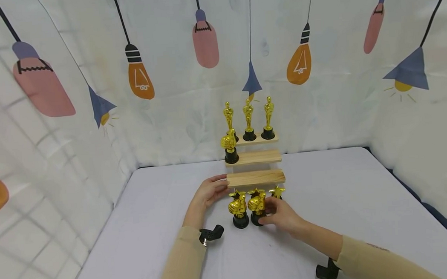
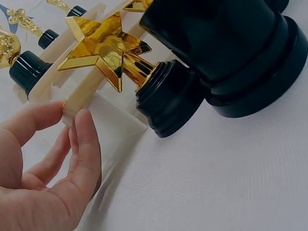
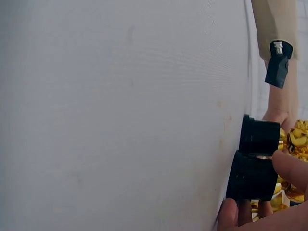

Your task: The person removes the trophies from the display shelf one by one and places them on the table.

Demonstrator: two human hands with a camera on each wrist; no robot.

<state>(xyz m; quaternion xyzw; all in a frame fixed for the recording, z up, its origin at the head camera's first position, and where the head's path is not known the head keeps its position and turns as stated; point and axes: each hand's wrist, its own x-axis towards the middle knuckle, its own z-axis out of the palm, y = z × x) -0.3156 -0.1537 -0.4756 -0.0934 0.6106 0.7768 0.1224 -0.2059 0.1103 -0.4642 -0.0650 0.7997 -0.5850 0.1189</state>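
My left hand [image 1: 207,192] pinches the left end of the lowest wooden shelf board [image 1: 255,178]; the left wrist view shows the fingertips on the board's end [image 2: 79,98]. In front of the shelf, my right hand [image 1: 283,214] grips a gold thumbs-up trophy [image 1: 256,203] by its black base [image 3: 252,175], standing on the table. Just left of it stands a second thumbs-up trophy [image 1: 238,207]. Behind these two are star trophies, one with its gold star [image 2: 98,45] large in the left wrist view; another star trophy [image 1: 278,191] is partly hidden by my right hand.
On the middle board [image 1: 259,157] a thumbs-up trophy [image 1: 230,145] occupies the left end. Three gold figure trophies, one in the centre [image 1: 248,118], line the top board [image 1: 260,139]. A white cloth covers the table [image 1: 166,211]; a patterned curtain [image 1: 168,117] hangs behind.
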